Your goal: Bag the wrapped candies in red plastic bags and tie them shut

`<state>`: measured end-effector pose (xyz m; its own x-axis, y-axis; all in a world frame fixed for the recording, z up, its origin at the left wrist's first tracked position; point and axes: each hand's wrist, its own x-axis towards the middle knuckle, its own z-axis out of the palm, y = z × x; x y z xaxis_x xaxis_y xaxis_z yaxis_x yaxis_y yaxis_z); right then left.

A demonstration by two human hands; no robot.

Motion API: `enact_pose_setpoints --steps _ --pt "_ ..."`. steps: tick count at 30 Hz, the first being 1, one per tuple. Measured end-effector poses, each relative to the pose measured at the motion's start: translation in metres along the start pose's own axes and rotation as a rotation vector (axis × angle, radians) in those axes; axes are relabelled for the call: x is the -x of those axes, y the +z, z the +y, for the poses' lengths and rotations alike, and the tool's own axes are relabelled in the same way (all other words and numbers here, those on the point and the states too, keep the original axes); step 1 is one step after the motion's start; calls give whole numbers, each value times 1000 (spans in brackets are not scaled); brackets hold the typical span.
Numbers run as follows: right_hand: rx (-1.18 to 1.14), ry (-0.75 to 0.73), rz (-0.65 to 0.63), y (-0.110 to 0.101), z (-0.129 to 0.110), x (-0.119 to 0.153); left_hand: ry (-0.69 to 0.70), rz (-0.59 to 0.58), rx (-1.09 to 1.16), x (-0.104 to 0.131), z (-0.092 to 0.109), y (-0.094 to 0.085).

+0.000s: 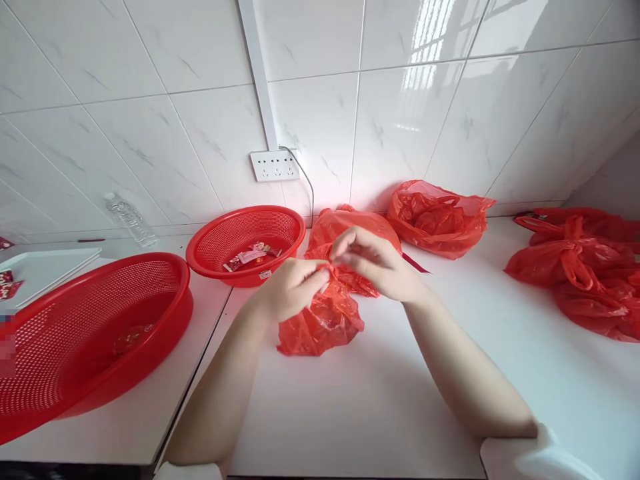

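Observation:
A small crumpled red plastic bag (320, 323) hangs down to the white table from my left hand (300, 287), whose thumb and fingers pinch its gathered top. My right hand (367, 260) is at the same gathered part, fingers curled, thumb and fingertips close to the left ones. Whether the right fingertips grip the plastic is hard to tell. Just behind both hands sits a fuller red plastic bag (353, 223), partly covered by the right hand.
Left are a large red basket (170, 327), a smaller red basket (200, 257) holding wrapped packets, a white tray (55, 263) and a clear bottle (131, 219). An open red bag (440, 223) stands by the wall; tied red bags (575, 263) lie right. A socket strip (275, 165) is on the wall.

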<state>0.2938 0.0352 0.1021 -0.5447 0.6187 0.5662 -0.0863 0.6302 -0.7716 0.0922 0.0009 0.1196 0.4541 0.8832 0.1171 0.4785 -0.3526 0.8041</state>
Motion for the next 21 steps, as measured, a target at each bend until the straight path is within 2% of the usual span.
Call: enact_pose_setpoints --steps 1,3,5,7,10,15,18,21 --pt "-91 42 61 2 6 -2 75 34 -168 2 3 2" --pt "-197 123 84 4 16 -5 231 83 -369 3 5 4" --pt "-214 141 29 6 23 -6 343 71 -408 0 1 4" --pt "-184 92 -1 5 28 -7 401 72 -363 -5 -6 2" --pt "-164 70 31 1 30 -7 471 121 -299 -11 -18 0" --pt "-232 253 5 -4 29 -7 541 145 -319 -13 -23 3" --pt "-211 215 31 -4 28 -7 552 135 -272 -13 -19 5" --pt "-111 189 62 -8 26 -6 514 162 -188 -11 -16 -1"
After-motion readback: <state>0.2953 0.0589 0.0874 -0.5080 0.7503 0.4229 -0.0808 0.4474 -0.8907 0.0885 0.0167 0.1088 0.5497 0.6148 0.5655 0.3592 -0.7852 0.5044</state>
